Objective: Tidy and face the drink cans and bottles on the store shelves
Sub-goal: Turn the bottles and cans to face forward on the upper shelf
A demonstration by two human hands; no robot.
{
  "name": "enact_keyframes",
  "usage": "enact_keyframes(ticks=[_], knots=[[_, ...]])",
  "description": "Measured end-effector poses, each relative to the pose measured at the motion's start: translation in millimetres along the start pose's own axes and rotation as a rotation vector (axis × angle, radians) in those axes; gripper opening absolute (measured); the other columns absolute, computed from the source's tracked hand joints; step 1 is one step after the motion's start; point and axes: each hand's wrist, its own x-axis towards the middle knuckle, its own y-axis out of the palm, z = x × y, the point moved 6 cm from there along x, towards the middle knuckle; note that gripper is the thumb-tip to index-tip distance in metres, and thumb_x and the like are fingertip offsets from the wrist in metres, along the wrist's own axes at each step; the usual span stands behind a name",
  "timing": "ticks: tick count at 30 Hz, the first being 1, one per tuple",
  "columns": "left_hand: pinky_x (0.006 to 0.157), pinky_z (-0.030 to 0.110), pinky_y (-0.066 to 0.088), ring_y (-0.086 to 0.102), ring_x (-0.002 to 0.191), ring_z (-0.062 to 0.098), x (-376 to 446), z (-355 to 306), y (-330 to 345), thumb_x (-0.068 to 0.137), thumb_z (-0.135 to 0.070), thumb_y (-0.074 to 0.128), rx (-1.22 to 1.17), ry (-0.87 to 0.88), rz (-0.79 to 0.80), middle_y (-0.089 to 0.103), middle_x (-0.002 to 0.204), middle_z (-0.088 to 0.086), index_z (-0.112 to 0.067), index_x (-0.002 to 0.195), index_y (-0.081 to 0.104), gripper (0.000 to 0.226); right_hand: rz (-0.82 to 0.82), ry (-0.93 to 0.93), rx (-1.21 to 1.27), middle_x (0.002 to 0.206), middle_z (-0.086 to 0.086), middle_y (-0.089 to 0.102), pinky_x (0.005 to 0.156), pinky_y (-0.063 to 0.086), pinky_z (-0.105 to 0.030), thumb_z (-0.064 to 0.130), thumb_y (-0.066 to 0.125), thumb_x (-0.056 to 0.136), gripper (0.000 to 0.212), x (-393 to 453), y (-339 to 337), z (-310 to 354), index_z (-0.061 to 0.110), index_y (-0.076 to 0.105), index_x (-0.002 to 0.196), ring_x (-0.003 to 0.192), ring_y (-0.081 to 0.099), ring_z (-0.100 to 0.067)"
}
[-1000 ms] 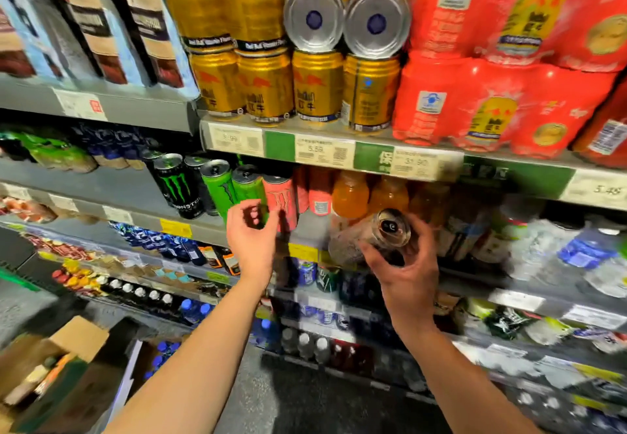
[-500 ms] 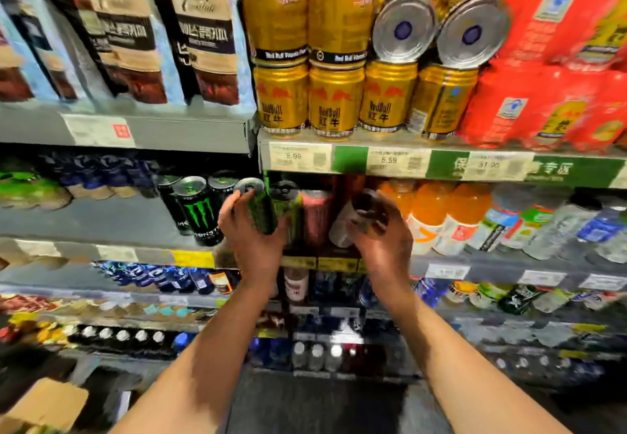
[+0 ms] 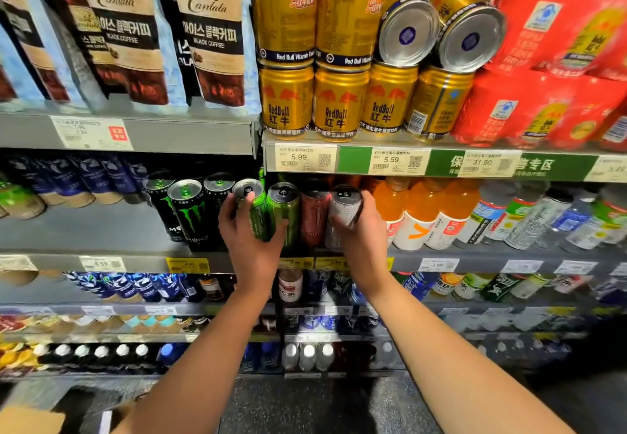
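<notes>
Both hands are on the energy drink row on the middle shelf [image 3: 475, 258]. The left hand [image 3: 249, 240] has its fingers wrapped round a bright green can [image 3: 252, 211], tipped a bit and sitting just beside the darker green can [image 3: 283, 213]. The right hand [image 3: 361, 235] has its fingers closed on a silver can [image 3: 342, 211], right next to the pink can [image 3: 315, 218] and close to the orange bottles [image 3: 412, 216].

Progress-wise I'd say early to middle: the black cans [image 3: 185, 213] face front, but up top two gold cans [image 3: 437, 31] lie on their sides, bottoms out, and one gold can [image 3: 437, 104] shows its barcode. Lower shelves are too blurry to judge.
</notes>
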Motion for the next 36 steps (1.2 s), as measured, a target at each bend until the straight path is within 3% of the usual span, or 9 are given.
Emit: enact_keyframes(ticks=[5,9,12,19,23,26,30,32,36], knots=[[0.117,0.019,0.028,0.039,0.14,0.027,-14.3,-21.9,3.9,0.079,-0.02,0.084,-0.101,0.061,0.025,0.04,0.145,0.019,-0.006,0.132,0.055,0.062,-0.032,0.051,0.03,0.094,0.019,0.061,0.067,0.04,-0.008,0.033,0.074,0.089,0.052,-19.1,-10.9,-13.8,0.019,0.05,0.133,0.082,0.056,0.006],[0.118,0.024,0.03,0.044,0.134,0.031,-31.2,-40.9,25.7,0.076,-0.017,0.087,-0.103,0.103,0.076,0.048,0.137,0.02,-0.001,0.123,0.058,0.057,-0.12,0.127,0.019,0.09,0.004,0.066,0.076,0.053,-0.033,0.032,0.07,0.091,0.036,-33.1,-37.3,-34.7,0.021,0.055,0.122,0.082,0.062,-0.013],[0.109,0.044,0.044,0.051,0.126,0.032,-44.5,-55.8,45.7,0.08,-0.021,0.084,-0.143,0.145,0.133,0.054,0.128,0.017,-0.003,0.119,0.058,0.05,-0.223,0.152,0.057,0.085,0.003,0.063,0.076,0.052,-0.036,0.03,0.068,0.092,0.022,-38.1,-68.5,-51.9,0.025,0.056,0.109,0.08,0.061,-0.014],[0.105,0.014,0.037,0.052,0.121,0.004,-82.0,-82.5,102.7,0.078,-0.01,0.084,-0.249,-0.034,0.378,0.056,0.129,-0.005,-0.016,0.13,0.056,0.06,-0.492,0.204,0.034,0.115,-0.006,0.057,0.096,0.045,-0.034,0.03,0.071,0.09,0.044,-6.4,-164.2,-98.0,0.008,0.055,0.125,0.107,0.057,-0.023],[0.107,0.041,0.048,0.054,0.127,0.016,-95.9,-92.0,141.0,0.08,-0.027,0.081,-0.298,-0.121,0.49,0.055,0.136,0.002,-0.018,0.136,0.048,0.066,-0.439,0.21,-0.002,0.131,-0.008,0.05,0.105,0.04,-0.034,0.034,0.073,0.089,0.062,24.4,-197.3,-120.0,0.008,0.045,0.138,0.122,0.051,-0.024],[0.101,0.018,0.047,0.054,0.128,0.012,-99.7,-104.0,154.7,0.082,-0.022,0.081,-0.244,-0.188,0.454,0.054,0.14,-0.001,-0.03,0.139,0.039,0.071,-0.39,0.156,-0.009,0.138,-0.009,0.044,0.104,0.043,-0.039,0.036,0.074,0.087,0.074,45.6,-212.6,-128.3,0.007,0.039,0.145,0.123,0.05,-0.024],[0.097,0.031,0.049,0.059,0.117,0.01,-96.9,-107.5,162.0,0.073,-0.04,0.08,-0.254,-0.253,0.3,0.058,0.131,-0.003,-0.023,0.134,0.046,0.071,-0.399,0.104,0.075,0.128,-0.012,0.053,0.09,0.041,-0.021,0.027,0.079,0.082,0.064,55.2,-222.1,-140.3,0.006,0.05,0.135,0.106,0.054,-0.018],[0.099,0.043,0.051,0.062,0.116,0.017,-94.8,-105.6,172.2,0.069,-0.032,0.085,-0.31,-0.298,0.257,0.063,0.127,0.0,-0.024,0.131,0.048,0.073,-0.462,0.017,0.058,0.115,-0.013,0.061,0.092,0.05,-0.035,0.024,0.076,0.082,0.044,55.6,-231.7,-149.6,0.011,0.058,0.119,0.103,0.059,-0.025],[0.096,0.026,0.049,0.061,0.108,-0.004,-89.7,-96.9,190.7,0.061,-0.016,0.095,-0.256,-0.362,0.213,0.063,0.121,-0.014,-0.023,0.132,0.043,0.089,-0.528,-0.039,-0.034,0.11,-0.018,0.06,0.095,0.044,-0.046,0.032,0.066,0.079,0.043,58.8,-266.6,-182.5,0.009,0.057,0.114,0.106,0.057,-0.038]])
